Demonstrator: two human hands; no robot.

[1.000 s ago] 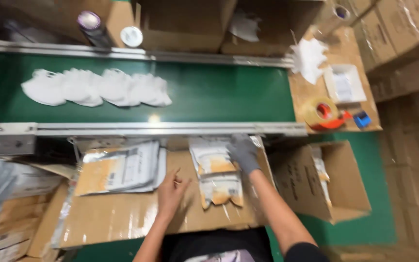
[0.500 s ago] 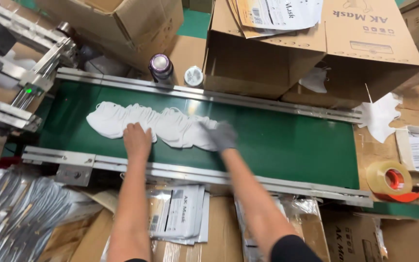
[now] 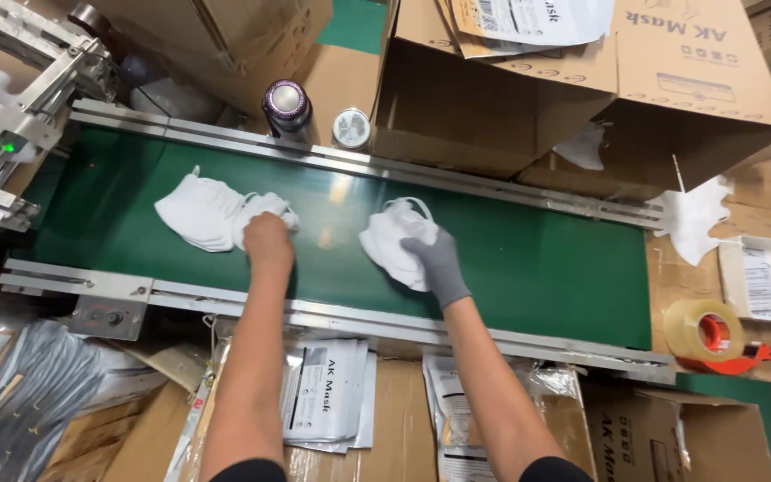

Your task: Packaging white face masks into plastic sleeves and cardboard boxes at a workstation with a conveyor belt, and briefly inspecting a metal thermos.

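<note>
My left hand (image 3: 268,239) pinches one mask pile (image 3: 211,212), my gloved right hand (image 3: 435,259) clasps the other pile (image 3: 390,239); both lie unbagged on the belt (image 3: 528,259).

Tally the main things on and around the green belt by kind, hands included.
Hands: 2, bare left hand, grey-gloved right hand
White mask piles on the conveyor belt: 2, left pile, right pile
Bottles: 1
Tape rolls: 1
Total: 6
</note>
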